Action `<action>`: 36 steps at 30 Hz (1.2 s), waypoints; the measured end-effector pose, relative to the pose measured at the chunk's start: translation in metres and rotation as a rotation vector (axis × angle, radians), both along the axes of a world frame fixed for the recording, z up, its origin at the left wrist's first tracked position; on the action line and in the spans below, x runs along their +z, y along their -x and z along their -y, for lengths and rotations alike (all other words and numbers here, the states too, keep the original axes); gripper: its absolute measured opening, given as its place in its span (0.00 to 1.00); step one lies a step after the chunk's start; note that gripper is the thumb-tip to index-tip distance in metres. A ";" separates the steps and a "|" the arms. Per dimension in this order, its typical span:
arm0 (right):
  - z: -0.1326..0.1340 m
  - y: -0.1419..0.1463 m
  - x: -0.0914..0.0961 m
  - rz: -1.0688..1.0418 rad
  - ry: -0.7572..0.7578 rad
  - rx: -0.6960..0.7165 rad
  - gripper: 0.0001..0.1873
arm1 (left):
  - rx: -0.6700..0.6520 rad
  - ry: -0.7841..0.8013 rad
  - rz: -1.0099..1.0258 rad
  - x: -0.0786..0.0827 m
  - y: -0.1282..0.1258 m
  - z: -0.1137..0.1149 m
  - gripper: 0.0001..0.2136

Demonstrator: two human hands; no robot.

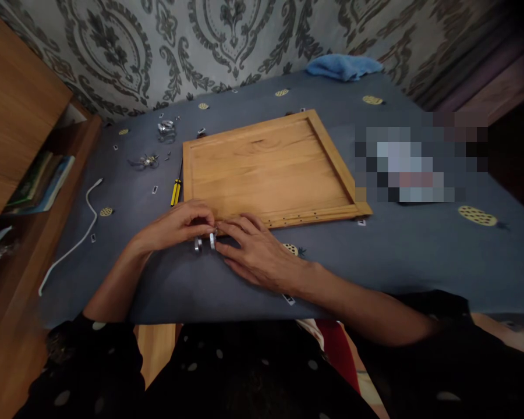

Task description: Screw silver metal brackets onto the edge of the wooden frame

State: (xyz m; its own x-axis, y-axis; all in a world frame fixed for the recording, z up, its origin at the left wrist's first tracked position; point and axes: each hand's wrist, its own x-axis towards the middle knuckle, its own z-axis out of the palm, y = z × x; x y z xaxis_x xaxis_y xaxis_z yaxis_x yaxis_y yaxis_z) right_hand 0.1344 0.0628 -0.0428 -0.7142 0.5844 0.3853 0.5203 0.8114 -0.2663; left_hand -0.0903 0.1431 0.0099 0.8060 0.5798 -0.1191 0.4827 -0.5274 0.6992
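A wooden panel (262,169) with a raised frame lies flat in front of me, small dark holes along its near edge. Both hands meet at that edge, near its left corner. My left hand (179,224) is closed, its thumb and fingertips pinched at a small shiny metal fitting (212,240). From the other side, the fingertips of my right hand (257,250) close against the same fitting. Just left of it is another shiny metal piece (197,244); whether the two are joined I cannot tell. Fingers partly hide the fitting.
A yellow-and-black screwdriver (176,192) lies beside the panel's left edge. Metal parts (166,131) and a small pile of hardware (146,162) sit behind it. A white cable (87,233) runs at left. At the back is a blue cloth (344,67); a blurred-out object (406,169) lies right.
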 end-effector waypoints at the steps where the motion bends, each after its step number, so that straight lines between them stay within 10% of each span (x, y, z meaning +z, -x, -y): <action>1: 0.000 0.000 0.000 0.003 0.002 0.000 0.15 | 0.004 0.001 0.000 0.000 0.000 0.000 0.12; 26: -0.001 0.001 -0.005 -0.005 -0.042 0.001 0.15 | 0.146 -0.015 0.068 -0.011 -0.001 0.005 0.12; 36: -0.001 0.001 -0.004 -0.016 -0.045 0.002 0.15 | 0.185 -0.289 0.056 0.003 0.011 0.028 0.17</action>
State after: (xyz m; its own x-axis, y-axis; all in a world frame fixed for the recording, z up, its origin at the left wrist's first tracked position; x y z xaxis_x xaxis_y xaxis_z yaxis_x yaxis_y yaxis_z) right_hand 0.1333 0.0633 -0.0464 -0.7090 0.5649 0.4222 0.5148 0.8237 -0.2376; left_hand -0.1013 0.1149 0.0131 0.6849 0.7199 0.1128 0.5539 -0.6149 0.5613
